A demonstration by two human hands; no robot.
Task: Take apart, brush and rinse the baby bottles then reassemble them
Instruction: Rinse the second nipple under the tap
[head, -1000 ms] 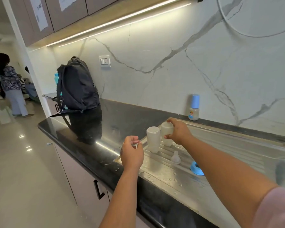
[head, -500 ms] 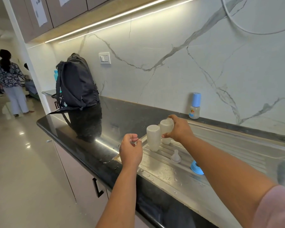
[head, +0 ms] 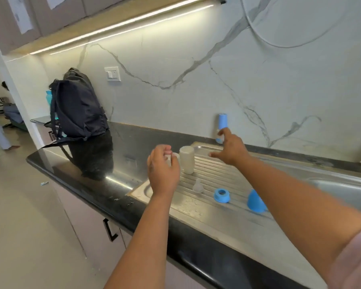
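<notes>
My left hand (head: 163, 171) is curling its fingers around a small translucent bottle body (head: 174, 158), mostly hidden behind the knuckles, at the 9 o'clock end of the ribbed stainless-steel draining board (head: 221, 217). Just beside it, toward 3 o'clock, a second translucent plastic bottle body (head: 187, 159) is standing upside down on the board. My right hand (head: 230, 148) is reaching toward 12 o'clock with fingers spread and grasping nothing, near the assembled blue-capped baby bottle (head: 222, 127) standing against the marble wall. At 6 o'clock from the inverted bottle are lying a clear silicone teat (head: 198, 186), a blue screw ring (head: 222, 195) and a blue dome cap (head: 255, 201). A black backpack (head: 77, 107) is sitting at 10 o'clock on the black countertop (head: 121, 163).
</notes>
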